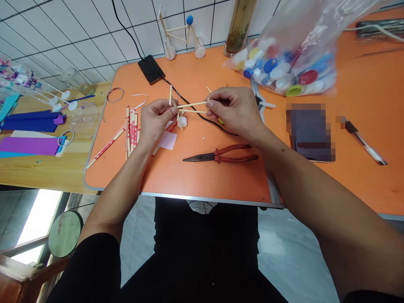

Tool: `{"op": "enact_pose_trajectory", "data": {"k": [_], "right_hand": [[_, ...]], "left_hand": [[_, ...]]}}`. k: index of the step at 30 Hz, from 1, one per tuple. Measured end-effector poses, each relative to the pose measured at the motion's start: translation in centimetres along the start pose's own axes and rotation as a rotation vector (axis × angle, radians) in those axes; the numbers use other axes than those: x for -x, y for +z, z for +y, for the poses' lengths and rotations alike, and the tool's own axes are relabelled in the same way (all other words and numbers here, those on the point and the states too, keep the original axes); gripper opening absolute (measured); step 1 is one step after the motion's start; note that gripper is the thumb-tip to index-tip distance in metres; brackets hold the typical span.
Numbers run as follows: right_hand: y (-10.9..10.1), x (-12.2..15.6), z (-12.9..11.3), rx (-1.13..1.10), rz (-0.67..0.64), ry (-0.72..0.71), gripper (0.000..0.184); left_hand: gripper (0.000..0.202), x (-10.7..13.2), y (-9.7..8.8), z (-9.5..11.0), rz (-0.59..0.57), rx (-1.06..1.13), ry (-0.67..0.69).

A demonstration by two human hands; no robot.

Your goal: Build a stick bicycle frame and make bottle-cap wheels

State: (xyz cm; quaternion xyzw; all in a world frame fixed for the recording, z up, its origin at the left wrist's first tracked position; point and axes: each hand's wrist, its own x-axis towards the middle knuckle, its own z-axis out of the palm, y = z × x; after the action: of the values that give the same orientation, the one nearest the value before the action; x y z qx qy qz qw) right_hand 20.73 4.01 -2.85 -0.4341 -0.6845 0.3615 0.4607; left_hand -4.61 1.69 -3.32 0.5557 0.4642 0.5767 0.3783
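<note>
Orange desk (pixel 189 181), red pliers (pixel 221 156) lying idle nearest. Just past them, left hand (pixel 154 120) and right hand (pixel 233 109), each grip pinched on a stick frame (pixel 191 107) held over the desk, seemingly half-built, one white cap (pixel 182 122) attached. Farther off, spare chopsticks (pixel 131 130), bag of caps (pixel 290 63), finished stick bicycle (pixel 183 35); judged against it, much left.

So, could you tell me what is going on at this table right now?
A person holds a small frame of wooden sticks between both hands, left hand at one end, right hand at the other, above the orange table. Red-handled pliers lie in front; a bag of bottle caps sits behind.
</note>
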Motion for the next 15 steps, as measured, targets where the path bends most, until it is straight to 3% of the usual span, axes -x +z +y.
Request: {"op": "enact_pose_trajectory", "data": {"k": [15], "right_hand": [[0.13, 0.15, -0.08, -0.025, 0.002, 0.012, 0.026]], "left_hand": [[0.023, -0.01, 0.08, 0.28, 0.005, -0.012, -0.028]]}}
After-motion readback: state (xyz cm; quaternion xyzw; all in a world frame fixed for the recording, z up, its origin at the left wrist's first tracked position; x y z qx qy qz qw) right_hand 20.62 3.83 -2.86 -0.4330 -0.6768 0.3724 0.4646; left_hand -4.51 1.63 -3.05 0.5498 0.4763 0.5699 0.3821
